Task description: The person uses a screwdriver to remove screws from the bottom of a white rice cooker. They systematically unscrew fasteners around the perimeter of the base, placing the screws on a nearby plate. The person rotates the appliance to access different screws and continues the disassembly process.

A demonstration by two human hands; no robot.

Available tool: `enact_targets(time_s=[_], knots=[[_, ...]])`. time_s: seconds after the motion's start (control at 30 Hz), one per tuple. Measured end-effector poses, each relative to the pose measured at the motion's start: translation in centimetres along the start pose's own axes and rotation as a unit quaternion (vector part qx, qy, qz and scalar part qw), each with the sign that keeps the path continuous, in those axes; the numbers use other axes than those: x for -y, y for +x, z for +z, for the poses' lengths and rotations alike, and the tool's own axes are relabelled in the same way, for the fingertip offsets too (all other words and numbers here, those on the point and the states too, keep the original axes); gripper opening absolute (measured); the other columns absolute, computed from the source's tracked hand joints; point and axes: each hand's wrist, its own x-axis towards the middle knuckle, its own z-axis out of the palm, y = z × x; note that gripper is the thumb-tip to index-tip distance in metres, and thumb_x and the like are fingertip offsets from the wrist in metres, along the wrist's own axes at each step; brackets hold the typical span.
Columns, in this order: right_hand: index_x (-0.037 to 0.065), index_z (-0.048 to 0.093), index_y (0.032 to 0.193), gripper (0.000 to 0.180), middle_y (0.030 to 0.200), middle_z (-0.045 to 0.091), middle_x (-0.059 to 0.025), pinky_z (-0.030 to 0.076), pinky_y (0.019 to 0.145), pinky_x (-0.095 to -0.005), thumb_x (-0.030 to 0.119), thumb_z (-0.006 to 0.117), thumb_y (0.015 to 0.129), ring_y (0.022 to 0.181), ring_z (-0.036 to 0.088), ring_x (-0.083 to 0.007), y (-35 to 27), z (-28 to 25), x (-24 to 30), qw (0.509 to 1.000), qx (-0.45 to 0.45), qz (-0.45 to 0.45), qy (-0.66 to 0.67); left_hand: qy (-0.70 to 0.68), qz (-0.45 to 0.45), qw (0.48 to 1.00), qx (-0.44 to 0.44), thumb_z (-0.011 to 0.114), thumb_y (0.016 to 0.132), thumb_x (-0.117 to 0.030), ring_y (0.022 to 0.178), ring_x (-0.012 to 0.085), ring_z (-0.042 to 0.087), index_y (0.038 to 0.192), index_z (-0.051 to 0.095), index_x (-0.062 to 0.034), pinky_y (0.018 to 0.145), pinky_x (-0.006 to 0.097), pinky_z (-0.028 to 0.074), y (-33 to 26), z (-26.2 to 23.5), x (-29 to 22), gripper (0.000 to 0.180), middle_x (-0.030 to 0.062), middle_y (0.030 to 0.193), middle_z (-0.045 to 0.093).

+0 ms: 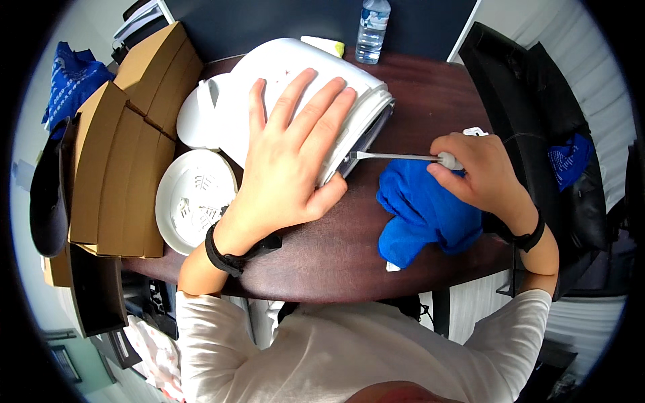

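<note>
A large white plastic appliance housing (285, 64) lies on the dark wooden table (336, 248). My left hand (292, 154) rests flat on top of it, fingers spread, pressing it down. My right hand (474, 171) grips the handle of a flat-blade screwdriver (396, 156). Its metal tip sits in the seam at the housing's right edge. A crumpled blue cloth (423, 215) lies under and beside my right hand.
A round white cover plate (191, 198) and another white part (195, 114) lie left of the housing. Folded brown cardboard boxes (124, 154) are stacked at the left. A water bottle (373, 30) stands at the back. A black bag (537, 114) sits at the right.
</note>
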Motion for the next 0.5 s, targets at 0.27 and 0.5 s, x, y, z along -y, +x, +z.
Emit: enact_targets(time_s=[0.27, 0.5], knots=[[0.008, 0.063, 0.092, 0.024, 0.077, 0.066, -0.0081, 0.048, 0.054, -0.0342, 0.027, 0.073, 0.081, 0.064, 0.065, -0.0265, -0.4, -0.4, 0.7, 1.000, -0.003, -0.003, -0.001, -0.006, -0.006, 1.000, -0.024, 0.062, 0.059, -0.026, 0.133, 0.0389, 0.039, 0.135, 0.050, -0.0030, 0.106, 0.069, 0.015, -0.5, 0.2, -0.4, 0.080, 0.0152, 0.139, 0.049], [0.006, 0.063, 0.089, 0.021, 0.076, 0.065, -0.0097, 0.049, 0.055, -0.0348, 0.024, 0.072, 0.082, 0.063, 0.065, -0.0271, 0.0, -0.2, 1.4, 1.000, -0.001, -0.004, 0.004, 0.029, -0.014, 0.998, -0.057, 0.060, 0.064, -0.027, 0.134, 0.0413, 0.041, 0.138, 0.048, -0.0026, 0.111, 0.063, 0.013, -1.8, 0.9, -0.5, 0.079, 0.0168, 0.140, 0.051]])
